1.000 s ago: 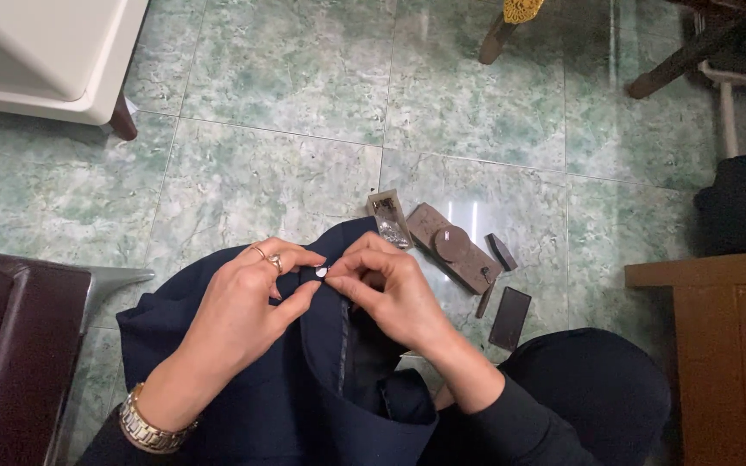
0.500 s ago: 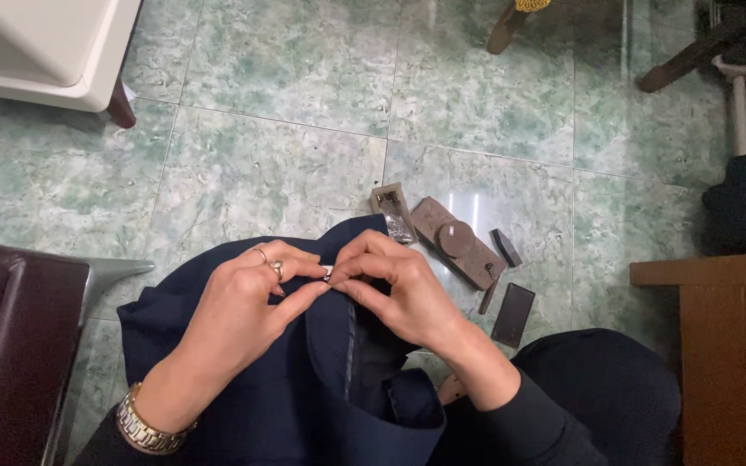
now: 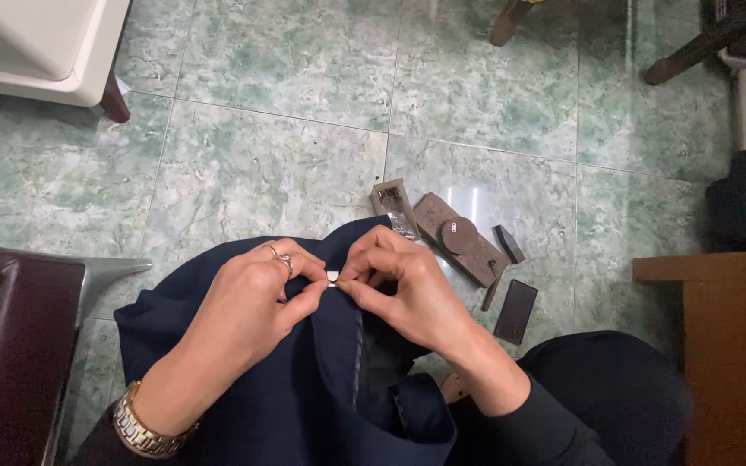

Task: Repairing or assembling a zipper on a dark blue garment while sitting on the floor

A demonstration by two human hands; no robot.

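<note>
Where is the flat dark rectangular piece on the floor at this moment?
In the head view, the flat dark rectangular piece lies on the green tiled floor, right of the right hand, just below the brown tool.

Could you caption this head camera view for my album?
Both hands, left hand and right hand, pinch a small metal piece on dark blue cloth.

We see one small open package (image 3: 393,204) on the green marbled floor (image 3: 261,173), just beyond the dark blue cloth: a greyish-brown box, rectangular, tilted, with something shiny and crinkled inside. Beside it to the right lie flat brown pieces, and whether they are packaging we cannot tell. We see no screens and no signs; a tiny white tag (image 3: 332,277) shows between our fingertips
</note>
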